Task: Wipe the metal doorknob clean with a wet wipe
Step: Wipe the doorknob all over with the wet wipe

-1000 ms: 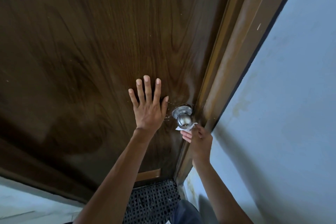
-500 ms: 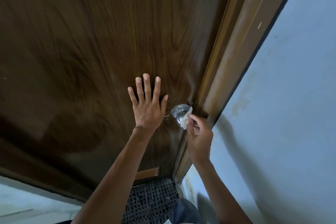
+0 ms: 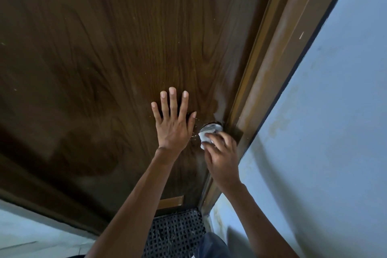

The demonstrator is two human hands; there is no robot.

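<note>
Here the left hand (image 3: 173,125) reaches up, palm flat against the dark wooden door (image 3: 104,58), fingers straight and spread, gripping nothing. The right hand (image 3: 223,159) curls around the metal doorknob (image 3: 210,128) at the door's right edge beside the frame (image 3: 278,73), fingers pressing a white wet wipe (image 3: 202,139) onto it.

Right hand (image 3: 223,158) and wet wipe (image 3: 203,138) now over the doorknob (image 3: 211,127).
</note>
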